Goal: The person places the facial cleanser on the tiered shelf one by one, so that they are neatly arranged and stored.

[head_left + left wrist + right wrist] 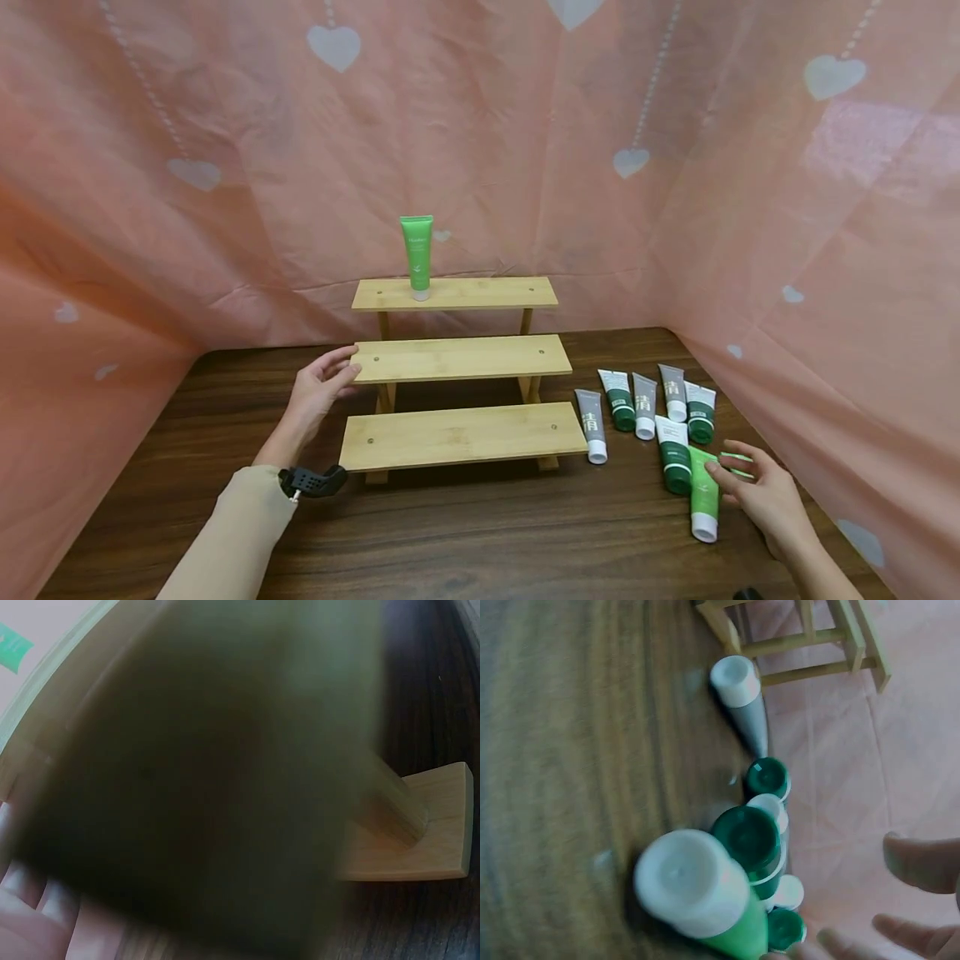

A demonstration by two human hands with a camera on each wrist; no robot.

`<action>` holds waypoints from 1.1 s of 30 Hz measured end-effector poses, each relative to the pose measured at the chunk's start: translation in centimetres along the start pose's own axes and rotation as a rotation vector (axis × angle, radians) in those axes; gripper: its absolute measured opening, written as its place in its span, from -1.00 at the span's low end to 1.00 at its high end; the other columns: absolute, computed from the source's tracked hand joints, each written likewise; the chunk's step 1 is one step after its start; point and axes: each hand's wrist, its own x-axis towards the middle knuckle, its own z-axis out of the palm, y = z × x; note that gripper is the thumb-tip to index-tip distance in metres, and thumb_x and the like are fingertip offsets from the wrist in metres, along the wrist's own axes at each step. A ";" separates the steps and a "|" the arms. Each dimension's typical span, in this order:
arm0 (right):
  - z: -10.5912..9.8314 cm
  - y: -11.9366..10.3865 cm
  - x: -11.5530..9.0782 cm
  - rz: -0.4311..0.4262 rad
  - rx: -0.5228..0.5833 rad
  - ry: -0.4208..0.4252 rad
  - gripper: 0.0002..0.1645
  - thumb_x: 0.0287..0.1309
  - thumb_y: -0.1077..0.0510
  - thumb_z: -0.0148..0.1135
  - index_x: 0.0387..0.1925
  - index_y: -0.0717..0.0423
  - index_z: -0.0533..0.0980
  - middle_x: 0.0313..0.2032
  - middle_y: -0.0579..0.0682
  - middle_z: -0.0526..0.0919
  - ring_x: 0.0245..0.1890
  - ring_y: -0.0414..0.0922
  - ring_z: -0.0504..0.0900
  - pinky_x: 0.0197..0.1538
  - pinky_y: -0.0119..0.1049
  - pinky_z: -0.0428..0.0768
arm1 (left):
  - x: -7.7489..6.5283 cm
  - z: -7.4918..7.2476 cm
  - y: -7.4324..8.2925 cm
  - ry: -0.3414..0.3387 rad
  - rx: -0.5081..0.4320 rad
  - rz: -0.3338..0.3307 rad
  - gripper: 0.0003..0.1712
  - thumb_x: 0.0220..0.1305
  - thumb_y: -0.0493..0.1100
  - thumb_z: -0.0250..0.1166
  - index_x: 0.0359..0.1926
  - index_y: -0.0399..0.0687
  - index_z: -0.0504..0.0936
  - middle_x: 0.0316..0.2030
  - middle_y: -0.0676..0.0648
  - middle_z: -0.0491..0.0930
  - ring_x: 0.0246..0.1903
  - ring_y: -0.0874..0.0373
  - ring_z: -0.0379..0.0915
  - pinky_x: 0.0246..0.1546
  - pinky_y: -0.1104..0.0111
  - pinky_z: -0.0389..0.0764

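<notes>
My left hand (318, 392) touches the left end of the middle shelf of a three-tier wooden stand (461, 358), its fingers extended. In the left wrist view, a dark blurred plank (202, 765) fills the middle, with fingers (37, 915) at lower left. At the right, my right hand (765, 496) is spread beside a light green squeeze tube (704, 492) with a white cap, thumb tip at its edge. More light green shows between the fingers. The right wrist view has the thumb (922, 862) apart from the fingers, nothing between them. Another green tube (417, 254) stands cap-down on the top shelf.
Grey tubes with white caps, one a grey tube (591, 423) near the stand, and white-and-green tubes, one a white-and-green tube (675, 454), lie on the dark wooden table (480, 533). A pink curtain (480, 150) with hearts surrounds the table's back and sides.
</notes>
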 end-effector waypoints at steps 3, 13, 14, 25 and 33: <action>-0.3 0.5 0.0 0.089 -0.006 -0.020 -0.06 0.22 -0.05 0.17 0.31 0.48 -0.04 0.13 0.53 0.26 -0.29 -0.26 0.56 -0.27 -0.23 0.62 | 0.1 0.1 0.0 -0.001 -0.004 0.003 -0.39 0.20 -0.04 0.30 0.22 -0.17 0.41 -0.18 -0.02 0.50 -0.28 0.24 0.52 -0.19 0.26 0.60; -0.8 1.7 0.4 0.285 0.143 -0.109 0.09 0.15 -0.05 0.24 0.30 0.55 -0.16 -0.13 0.31 0.50 -0.32 -0.14 0.59 -0.26 -0.16 0.64 | 0.5 0.2 0.2 0.015 0.003 -0.017 -0.38 0.19 -0.02 0.30 0.22 -0.17 0.41 -0.14 -0.02 0.50 -0.23 0.26 0.51 -0.17 0.27 0.59; -0.7 1.8 0.5 0.299 0.155 -0.119 0.11 0.14 -0.06 0.25 0.31 0.54 -0.18 -0.13 0.31 0.50 -0.33 -0.14 0.59 -0.26 -0.16 0.64 | 0.4 0.1 0.2 0.015 0.004 -0.017 -0.38 0.19 -0.02 0.30 0.22 -0.17 0.41 -0.15 -0.02 0.50 -0.23 0.26 0.51 -0.15 0.24 0.59; 1.1 2.0 0.7 0.259 0.109 -0.093 0.10 0.06 0.03 0.35 0.27 0.58 -0.12 -0.03 0.50 0.22 -0.37 -0.12 0.55 -0.34 -0.17 0.65 | -0.1 -0.1 0.0 0.021 0.000 0.007 -0.38 0.21 -0.04 0.28 0.23 -0.21 0.38 -0.17 0.03 0.52 -0.26 0.27 0.52 -0.16 0.23 0.59; 1.1 2.1 0.6 0.295 0.093 -0.103 0.11 -0.02 0.01 0.41 0.23 0.60 -0.03 -0.05 0.47 0.26 -0.32 -0.01 0.53 -0.34 -0.16 0.64 | -0.1 0.3 -0.3 0.011 -0.013 0.001 -0.38 0.22 -0.05 0.27 0.24 -0.21 0.37 -0.18 0.04 0.54 -0.26 0.26 0.52 -0.11 0.15 0.56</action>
